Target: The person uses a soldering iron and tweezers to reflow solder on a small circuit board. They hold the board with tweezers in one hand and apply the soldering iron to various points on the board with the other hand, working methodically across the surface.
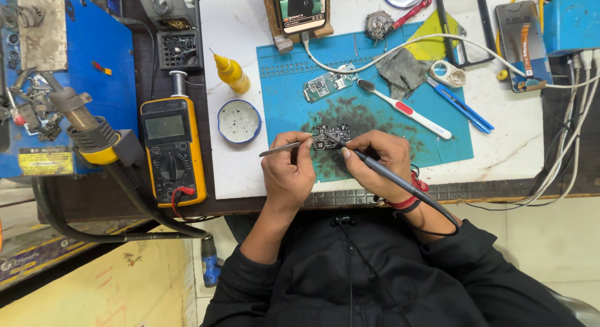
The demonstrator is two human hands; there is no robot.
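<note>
A small dark circuit board (331,137) lies on the blue work mat (437,149), over a sooty patch. My left hand (289,172) grips metal tweezers (280,149) whose tips reach the board's left edge. My right hand (378,161) holds a grey soldering iron (400,184) like a pen, its tip resting on the board's upper side. The iron's cable runs back over my right wrist, which wears a red band.
A green circuit board (324,86), a toothbrush (403,108), a grey rag (402,69) and a blue knife (461,106) lie on the mat. Left of it stand a round tin (239,121), a yellow bottle (231,73), a yellow multimeter (171,151) and a hot-air nozzle (87,128). A phone (302,8) is at the back.
</note>
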